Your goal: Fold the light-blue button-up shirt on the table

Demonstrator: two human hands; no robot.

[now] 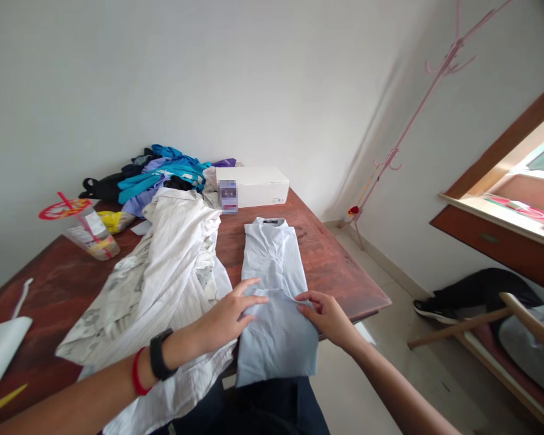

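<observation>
A light blue shirt point(274, 260), folded into a narrow strip, lies on the table with its collar toward the wall. Its lower part is folded back up over itself and hangs past the table's near edge. Over the left side of that fold, my left hand point(229, 317) has its fingers spread, the tips at the cloth. My right hand point(329, 315) pinches the right end of the fold's edge between thumb and fingers. Left of the shirt, close to my left forearm, spreads a heap of white striped and patterned clothes point(181, 241).
On the wooden table point(344, 278) stand a white box point(254, 184), a plastic cup with a straw point(93, 232) and a pile of blue and black clothes point(163, 172). A white packet point(2, 350) lies at left. A pink coat stand point(417, 115) and wooden chair point(462, 332) are at right.
</observation>
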